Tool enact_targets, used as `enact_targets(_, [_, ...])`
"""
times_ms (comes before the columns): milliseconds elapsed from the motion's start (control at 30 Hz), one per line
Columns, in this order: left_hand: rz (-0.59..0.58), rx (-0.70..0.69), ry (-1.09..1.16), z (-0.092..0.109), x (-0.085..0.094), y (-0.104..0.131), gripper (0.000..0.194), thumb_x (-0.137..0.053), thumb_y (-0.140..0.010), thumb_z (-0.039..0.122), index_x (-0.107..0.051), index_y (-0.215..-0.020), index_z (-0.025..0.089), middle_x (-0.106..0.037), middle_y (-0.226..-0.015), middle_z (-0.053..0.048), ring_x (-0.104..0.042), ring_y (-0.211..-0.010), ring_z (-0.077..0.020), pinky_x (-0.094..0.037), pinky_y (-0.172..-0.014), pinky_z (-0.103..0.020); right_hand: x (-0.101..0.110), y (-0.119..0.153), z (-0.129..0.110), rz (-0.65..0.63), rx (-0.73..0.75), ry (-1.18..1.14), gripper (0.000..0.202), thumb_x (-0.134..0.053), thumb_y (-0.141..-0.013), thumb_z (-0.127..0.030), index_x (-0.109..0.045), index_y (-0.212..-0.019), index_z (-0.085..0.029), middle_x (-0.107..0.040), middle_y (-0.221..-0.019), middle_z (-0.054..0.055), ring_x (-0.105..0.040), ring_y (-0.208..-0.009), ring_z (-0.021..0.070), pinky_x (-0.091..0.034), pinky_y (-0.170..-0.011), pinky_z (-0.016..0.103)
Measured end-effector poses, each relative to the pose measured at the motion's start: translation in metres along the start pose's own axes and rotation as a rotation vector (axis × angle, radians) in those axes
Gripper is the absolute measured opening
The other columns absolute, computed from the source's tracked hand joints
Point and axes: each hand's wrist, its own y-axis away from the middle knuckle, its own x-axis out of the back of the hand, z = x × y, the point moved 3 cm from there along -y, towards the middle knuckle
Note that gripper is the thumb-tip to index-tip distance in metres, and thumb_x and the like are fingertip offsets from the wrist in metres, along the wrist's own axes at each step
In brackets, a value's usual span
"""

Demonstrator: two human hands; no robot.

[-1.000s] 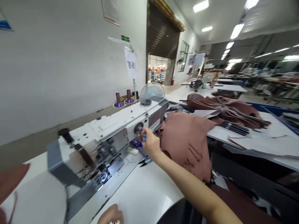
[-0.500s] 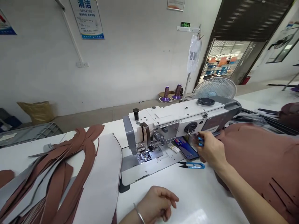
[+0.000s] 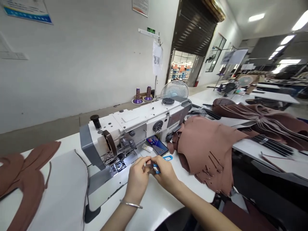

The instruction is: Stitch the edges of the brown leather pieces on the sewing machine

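My right hand (image 3: 166, 171) is closed round a small blue object (image 3: 157, 169) with a darker part; its kind is too covered to tell. My left hand (image 3: 138, 176), with a metal bangle at the wrist, meets it with thumb and fingers pinched together. What the left fingers hold is hidden. Both hands are above the white table in front of the sewing machine (image 3: 137, 120). Just behind the right hand lie blue thread snips (image 3: 168, 158), partly covered. A phone (image 3: 157, 146) and a small white packet (image 3: 147, 148) rest under the machine arm.
Brown leather pieces (image 3: 204, 138) are heaped to the right, some hanging over the table edge. More brown strips (image 3: 29, 183) lie at the left beside a white sheet (image 3: 64, 189). Behind the machine stand thread cones (image 3: 138, 96) and a fan (image 3: 175, 89).
My right hand has come from beside the phone to the table's front with the blue object. My left hand has risen and closed to meet it. The view has swung right.
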Motion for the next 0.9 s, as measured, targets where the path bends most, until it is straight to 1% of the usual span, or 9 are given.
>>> enact_targets(67, [0.014,0.105,-0.025,-0.010,0.004,-0.003,0.027,-0.054,-0.078,0.034,-0.073,-0.091,0.018,-0.070,-0.083,-0.007,-0.064,-0.080,-0.0218,-0.050,-0.073,-0.032,0.004,0.002,0.003,-0.026,-0.101,-0.035,0.020,-0.052,-0.095,-0.036,-0.059,-0.097,-0.018,-0.067,-0.084,0.006,-0.064,-0.070,0.0171,-0.052,-0.064,0.025])
enact_targets(133, [0.036,0.186,-0.019,-0.021,0.008,-0.005,0.030,-0.057,-0.077,0.042,-0.071,-0.088,0.018,-0.069,-0.077,-0.006,-0.062,-0.071,-0.0205,-0.048,-0.066,-0.030,0.008,0.004,0.008,-0.085,-0.268,-0.142,0.027,-0.052,-0.096,-0.042,-0.062,-0.098,-0.017,-0.068,-0.084,0.006,-0.064,-0.072,0.0171,-0.051,-0.065,0.025])
enact_targets(233, [0.023,0.211,-0.010,-0.029,0.008,-0.006,0.031,-0.057,-0.076,0.045,-0.069,-0.086,0.018,-0.067,-0.073,-0.004,-0.058,-0.062,-0.0176,-0.044,-0.058,-0.028,0.008,0.006,0.012,-0.189,-0.432,-0.309,0.041,-0.047,-0.096,-0.051,-0.066,-0.098,-0.015,-0.068,-0.078,0.005,-0.064,-0.072,0.0186,-0.049,-0.065,0.026])
enact_targets(367, [-0.044,0.198,-0.011,-0.029,0.000,-0.005,0.025,-0.056,-0.077,0.041,-0.068,-0.078,0.019,-0.065,-0.069,-0.003,-0.055,-0.058,-0.0157,-0.040,-0.055,-0.026,0.003,0.000,0.009,-0.193,-0.397,-0.300,0.043,-0.042,-0.097,-0.050,-0.068,-0.091,-0.016,-0.064,-0.071,0.003,-0.059,-0.068,0.0168,-0.045,-0.065,0.025])
enact_targets(467, [-0.045,0.213,0.015,-0.030,-0.002,-0.005,0.025,-0.057,-0.077,0.042,-0.066,-0.076,0.019,-0.065,-0.071,-0.003,-0.054,-0.058,-0.0149,-0.038,-0.053,-0.025,-0.001,-0.001,0.008,-0.182,-0.380,-0.262,0.046,-0.037,-0.099,-0.049,-0.065,-0.082,-0.017,-0.059,-0.066,0.001,-0.054,-0.064,0.0151,-0.042,-0.064,0.025])
enact_targets(633, [-0.045,0.307,0.069,-0.049,0.005,0.002,0.031,-0.063,-0.072,0.049,-0.066,-0.073,0.019,-0.062,-0.067,-0.001,-0.050,-0.054,-0.0130,-0.034,-0.048,-0.024,0.001,0.009,0.017,-0.213,-0.382,-0.190,0.051,-0.033,-0.102,-0.047,-0.060,-0.070,-0.017,-0.057,-0.062,0.001,-0.054,-0.061,0.0148,-0.043,-0.063,0.024])
enact_targets(767, [-0.032,0.370,0.096,-0.063,0.007,0.009,0.038,-0.066,-0.068,0.056,-0.065,-0.071,0.018,-0.060,-0.063,0.000,-0.043,-0.046,-0.0100,-0.030,-0.045,-0.023,0.001,0.017,0.020,-0.295,-0.364,-0.120,0.038,-0.041,-0.102,-0.042,-0.067,-0.092,-0.016,-0.066,-0.075,0.002,-0.062,-0.069,0.0157,-0.048,-0.064,0.022])
enact_targets(833, [-0.032,0.391,0.113,-0.065,0.006,0.013,0.042,-0.067,-0.067,0.058,-0.065,-0.072,0.017,-0.059,-0.061,0.001,-0.038,-0.042,-0.0081,-0.028,-0.042,-0.023,-0.002,0.022,0.022,-0.330,-0.343,-0.053,0.028,-0.047,-0.101,-0.037,-0.067,-0.103,-0.017,-0.070,-0.086,0.003,-0.065,-0.077,0.0161,-0.050,-0.069,0.022])
enact_targets(900, [-0.040,0.418,0.129,-0.068,0.008,0.019,0.043,-0.068,-0.065,0.060,-0.065,-0.072,0.017,-0.057,-0.058,0.002,-0.035,-0.038,-0.0068,-0.025,-0.040,-0.022,-0.004,0.028,0.027,-0.357,-0.318,0.050,0.022,-0.051,-0.099,-0.032,-0.066,-0.106,-0.017,-0.070,-0.093,0.005,-0.066,-0.082,0.0175,-0.051,-0.074,0.024])
